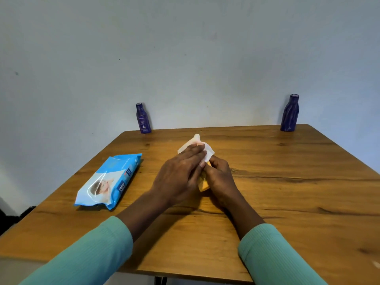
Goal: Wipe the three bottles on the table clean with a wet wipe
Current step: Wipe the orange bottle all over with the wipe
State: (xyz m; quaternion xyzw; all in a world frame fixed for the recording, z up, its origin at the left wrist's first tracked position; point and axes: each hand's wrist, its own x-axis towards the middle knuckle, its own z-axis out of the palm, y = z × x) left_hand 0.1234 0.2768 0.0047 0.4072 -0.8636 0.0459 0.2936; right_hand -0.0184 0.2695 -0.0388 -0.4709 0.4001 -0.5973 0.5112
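We see a wooden counter (pixel 287 202), grain running across. Blue wipes pack (pixel 109 179) lies flat near the left edge. Left blue bottle (pixel 143 119) and right blue bottle (pixel 290 114) stand upright at the back edge, well apart. Mid-counter: yellow bottle (pixel 203 187) under a white wipe (pixel 208 151); we can't tell if it touches the wood.

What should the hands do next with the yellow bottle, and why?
Probably slide the left hand and the wet wipe back toward the near end of the yellow bottle. The wipe covers only the bottle's far end, the near part shows bare between the hands, and the right hand grips it, so it should stay put.
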